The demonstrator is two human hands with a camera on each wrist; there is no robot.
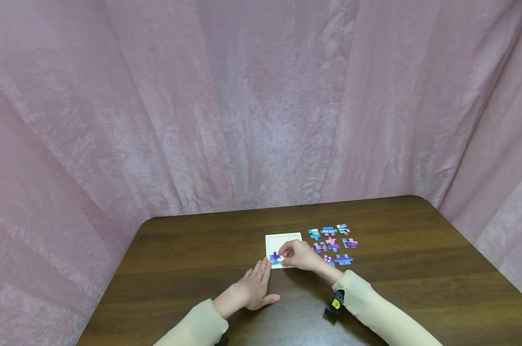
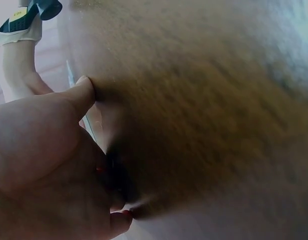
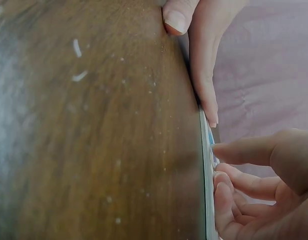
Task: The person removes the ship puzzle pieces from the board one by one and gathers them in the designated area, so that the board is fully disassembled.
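A white square puzzle frame [image 1: 283, 235] lies on the table, with a blue and purple jigsaw piece [image 1: 275, 257] in its near left corner. My right hand [image 1: 301, 254] reaches over the frame from the right, its thumb and curled index finger pinching at the jigsaw piece's right side. In the right wrist view the thumb [image 3: 246, 150] touches the frame's surface; the fingers partly hide the piece. My left hand [image 1: 255, 288] lies palm down with straight fingers, fingertips at the frame's near left corner. The left wrist view shows that palm [image 2: 38, 150] close up.
Several loose jigsaw pieces [image 1: 332, 243] lie in rough rows right of the frame, some partly behind the right hand. The brown wooden table [image 1: 192, 250] has rounded far corners. A pink curtain [image 1: 261, 105] hangs behind it. A black wrist camera [image 1: 333, 306] sits below the right sleeve.
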